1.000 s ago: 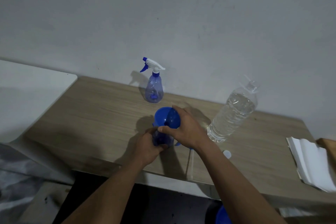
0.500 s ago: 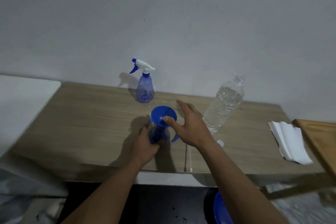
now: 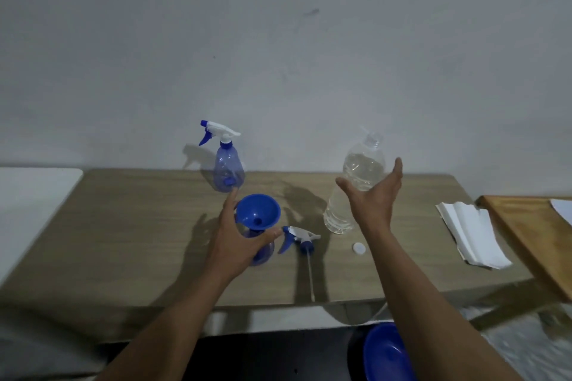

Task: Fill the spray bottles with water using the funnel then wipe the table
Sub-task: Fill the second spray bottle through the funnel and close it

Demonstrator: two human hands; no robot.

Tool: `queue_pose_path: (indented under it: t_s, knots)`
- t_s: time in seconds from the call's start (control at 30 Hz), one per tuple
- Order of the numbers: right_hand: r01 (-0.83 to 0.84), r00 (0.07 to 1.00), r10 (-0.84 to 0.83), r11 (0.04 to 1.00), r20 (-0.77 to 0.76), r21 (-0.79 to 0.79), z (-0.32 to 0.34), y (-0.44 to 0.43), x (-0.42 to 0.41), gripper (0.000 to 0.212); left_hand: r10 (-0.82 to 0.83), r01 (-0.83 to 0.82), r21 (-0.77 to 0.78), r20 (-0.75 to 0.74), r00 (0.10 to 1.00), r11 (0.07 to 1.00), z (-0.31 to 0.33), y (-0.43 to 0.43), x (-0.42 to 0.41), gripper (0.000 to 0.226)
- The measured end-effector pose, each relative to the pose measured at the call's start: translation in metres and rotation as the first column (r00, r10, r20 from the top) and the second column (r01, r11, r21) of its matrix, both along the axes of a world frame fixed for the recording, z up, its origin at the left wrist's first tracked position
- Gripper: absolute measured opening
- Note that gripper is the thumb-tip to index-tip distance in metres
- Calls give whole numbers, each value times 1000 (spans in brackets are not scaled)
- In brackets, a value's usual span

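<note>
A blue funnel (image 3: 257,211) sits in the neck of the near blue spray bottle (image 3: 263,254) on the wooden table (image 3: 123,226). My left hand (image 3: 235,241) wraps around that bottle just below the funnel. The bottle's white-and-blue spray head (image 3: 301,237) lies beside it, its tube pointing toward the front edge. My right hand (image 3: 374,195) hovers with fingers spread just in front of the uncapped clear water bottle (image 3: 359,173), holding nothing. The water bottle's white cap (image 3: 358,247) lies on the table. A second spray bottle (image 3: 229,170), with its head on, stands by the wall.
A stack of white paper napkins (image 3: 470,232) lies at the table's right end, next to a wooden board (image 3: 532,235). A blue bowl (image 3: 387,353) sits below the front edge. A white surface (image 3: 31,195) adjoins the table on the left.
My right hand has let go of the funnel and moved right and up to the water bottle. My left hand stays on the near spray bottle. The camera has tilted.
</note>
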State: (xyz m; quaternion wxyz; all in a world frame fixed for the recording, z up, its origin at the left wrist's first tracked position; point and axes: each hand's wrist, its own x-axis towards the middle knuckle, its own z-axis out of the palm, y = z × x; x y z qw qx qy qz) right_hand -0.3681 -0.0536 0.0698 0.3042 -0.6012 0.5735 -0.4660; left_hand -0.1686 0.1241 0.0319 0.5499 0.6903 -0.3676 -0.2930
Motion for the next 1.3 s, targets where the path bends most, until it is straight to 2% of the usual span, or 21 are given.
queue_pose_path:
  t_s: [0.1,0.27,0.4,0.57,0.7,0.83,0.93,1.13,1.3]
  knots:
    - [-114,993,113,992,25,61,-21,-12,-3,117,-1,1,27,-18,1000,1000,2,-3,-2,107]
    - [-72,994,69,997,88,35,-33,-23,1,84,7,-7,24,0,1000,1000,2,-3,-5,72]
    - [-51,993,51,999,108,-7,-33,-29,5,66,42,-42,27,19,999,999,7,-2,-8,69]
    - [-85,993,89,995,77,-55,-21,-29,-4,56,44,-47,60,63,997,997,15,1,-12,60]
    - [-153,988,156,980,18,-130,-1,-26,-13,59,32,-37,61,81,996,997,18,3,-13,57]
    - [-229,973,219,952,-74,-200,37,-13,-22,61,10,-14,37,111,994,999,21,3,-12,64]
    - [-324,944,302,920,-128,-219,65,-4,-28,73,3,-8,45,107,994,999,15,2,-8,68]
    - [-530,845,499,828,-195,-180,98,21,-35,100,36,-40,51,74,997,998,9,-1,-3,67]
    - [-683,694,624,728,-360,-56,97,38,-37,100,17,-20,35,79,997,999,6,-1,0,62]
